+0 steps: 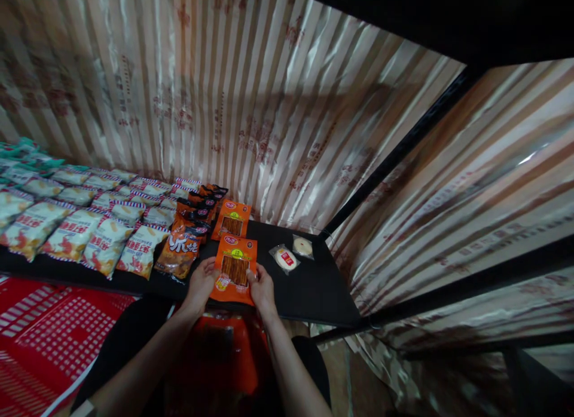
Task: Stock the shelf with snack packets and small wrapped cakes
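Orange snack packet (pixel 235 270) is held at its sides by the left hand (pixel 202 283) and right hand (pixel 263 290); a gentle, even hold works best.

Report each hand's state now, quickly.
Left hand: holding the left edge of the orange packet between the hands.
Right hand: holding that packet's right edge, thumb on top.
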Tool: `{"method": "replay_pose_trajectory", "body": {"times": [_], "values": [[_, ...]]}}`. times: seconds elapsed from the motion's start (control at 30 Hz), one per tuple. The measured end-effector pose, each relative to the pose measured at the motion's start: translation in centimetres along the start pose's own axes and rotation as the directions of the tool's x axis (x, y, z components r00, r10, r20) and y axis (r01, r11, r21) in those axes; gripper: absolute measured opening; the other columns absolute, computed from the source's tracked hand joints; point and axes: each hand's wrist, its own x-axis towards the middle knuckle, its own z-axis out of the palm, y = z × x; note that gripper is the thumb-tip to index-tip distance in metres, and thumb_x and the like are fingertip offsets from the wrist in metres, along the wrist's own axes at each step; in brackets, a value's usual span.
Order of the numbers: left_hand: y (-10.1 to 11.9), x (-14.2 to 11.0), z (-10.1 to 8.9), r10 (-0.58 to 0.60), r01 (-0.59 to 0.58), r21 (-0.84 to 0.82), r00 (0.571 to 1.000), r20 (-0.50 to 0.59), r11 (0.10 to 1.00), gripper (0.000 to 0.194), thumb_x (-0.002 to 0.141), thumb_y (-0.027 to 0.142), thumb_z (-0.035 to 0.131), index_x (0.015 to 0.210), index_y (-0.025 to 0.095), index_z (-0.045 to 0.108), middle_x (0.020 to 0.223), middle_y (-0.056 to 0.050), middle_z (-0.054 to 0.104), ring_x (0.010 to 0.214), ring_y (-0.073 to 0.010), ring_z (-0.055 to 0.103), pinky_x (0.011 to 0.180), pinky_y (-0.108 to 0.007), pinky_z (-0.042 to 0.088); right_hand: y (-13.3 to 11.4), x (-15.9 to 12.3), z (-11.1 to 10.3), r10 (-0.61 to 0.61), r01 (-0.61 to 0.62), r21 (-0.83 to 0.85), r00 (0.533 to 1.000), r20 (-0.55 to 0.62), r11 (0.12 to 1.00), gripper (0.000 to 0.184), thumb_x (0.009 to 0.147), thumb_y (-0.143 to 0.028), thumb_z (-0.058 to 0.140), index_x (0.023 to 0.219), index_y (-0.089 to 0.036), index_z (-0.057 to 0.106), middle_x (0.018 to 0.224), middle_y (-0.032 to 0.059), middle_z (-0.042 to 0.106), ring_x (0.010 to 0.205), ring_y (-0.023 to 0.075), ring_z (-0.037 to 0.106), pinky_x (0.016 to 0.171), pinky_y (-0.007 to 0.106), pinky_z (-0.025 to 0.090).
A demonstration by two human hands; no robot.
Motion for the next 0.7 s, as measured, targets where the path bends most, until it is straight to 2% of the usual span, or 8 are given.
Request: {"method": "replay_pose_trajectory", "body": {"times": [0.1, 0.23, 0.43, 0.57, 0.7], "values": [[-0.1, 0.7, 0.4, 0.049, -0.047, 0.035, 0.998, -0.046, 0.998, 0.032, 0.068, 0.004, 0.054, 0.098, 0.014, 0.057, 0.096, -0.008, 0.067, 0.089, -0.0159, 0.065, 0.084, -0.029, 0.050, 0.2, 1.4, 0.3, -0.009, 0.009, -0.006, 1.000, -0.011, 1.000, 0.032, 0.070, -0.036, 0.057, 0.095, -0.018, 0.065, 0.086, 0.0049, 0.072, 0.077, 0.0207, 0.066, 0.073, 0.033, 0.050], [-0.6, 1.7, 0.9, 0.140, -0.135, 0.092, 0.989, -0.055, 0.987, 0.032, 0.071, 0.006, 0.053, 0.101, 0.014, 0.057, 0.101, -0.009, 0.065, 0.096, -0.0165, 0.063, 0.089, -0.029, 0.048, 0.2, 3.0, 0.6, -0.039, 0.038, -0.070, 0.999, -0.011, 0.997, 0.029, 0.070, -0.034, 0.057, 0.093, -0.019, 0.066, 0.083, 0.0042, 0.071, 0.076, 0.0203, 0.065, 0.072, 0.032, 0.050], [-1.2, 2.4, 1.4, 0.283, -0.257, 0.195, 0.952, -0.115, 0.946, 0.039, 0.071, 0.004, 0.050, 0.109, 0.017, 0.054, 0.113, -0.009, 0.062, 0.105, -0.0177, 0.059, 0.094, -0.029, 0.044, 0.1, 5.0, 1.2, -0.049, 0.052, -0.148, 0.999, 0.023, 0.988, 0.027, 0.072, -0.031, 0.056, 0.093, -0.019, 0.067, 0.086, 0.0055, 0.072, 0.077, 0.0208, 0.065, 0.072, 0.032, 0.049], [-1.2, 3.2, 1.8, 0.334, -0.289, 0.289, 0.935, -0.119, 0.913, 0.047, 0.072, 0.004, 0.049, 0.117, 0.017, 0.050, 0.123, -0.010, 0.057, 0.114, -0.0196, 0.053, 0.100, -0.031, 0.040, -0.1, 6.1, 1.7, -0.072, 0.078, -0.264, 0.997, 0.032, 0.961, 0.024, 0.073, -0.027, 0.055, 0.091, -0.019, 0.069, 0.082, 0.0057, 0.072, 0.073, 0.0205, 0.064, 0.070, 0.031, 0.047], [-1.2, 4.4, 1.8, 0.394, -0.324, 0.401, 0.913, -0.105, 0.857, 0.044, 0.073, 0.006, 0.049, 0.116, 0.016, 0.052, 0.123, -0.011, 0.056, 0.118, -0.0216, 0.050, 0.104, -0.033, 0.035, -0.4, 7.2, 2.1, -0.050, 0.061, -0.326, 0.998, 0.040, 0.944, 0.024, 0.074, -0.023, 0.056, 0.093, -0.018, 0.070, 0.083, 0.0070, 0.072, 0.074, 0.0212, 0.065, 0.070, 0.030, 0.047]]}}
